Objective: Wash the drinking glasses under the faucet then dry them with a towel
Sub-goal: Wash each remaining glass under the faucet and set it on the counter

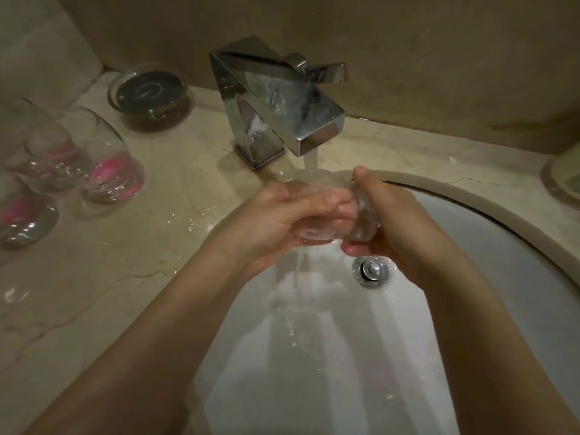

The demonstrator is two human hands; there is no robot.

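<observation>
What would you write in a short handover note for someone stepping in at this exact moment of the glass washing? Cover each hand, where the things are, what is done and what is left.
Left hand: its fingers reach into the glass, rubbing inside.
Right hand: grips that glass from outside, tilted on its side under the running faucet, over the sink.
Other glasses, with pink at their bases, stand on the wet counter to the left, beside a soap dish.
Done: one glass is mid-rinse; whether the others are washed cannot be told.
Left: finish rinsing, do any remaining glasses, dry all. No towel in view.
</observation>
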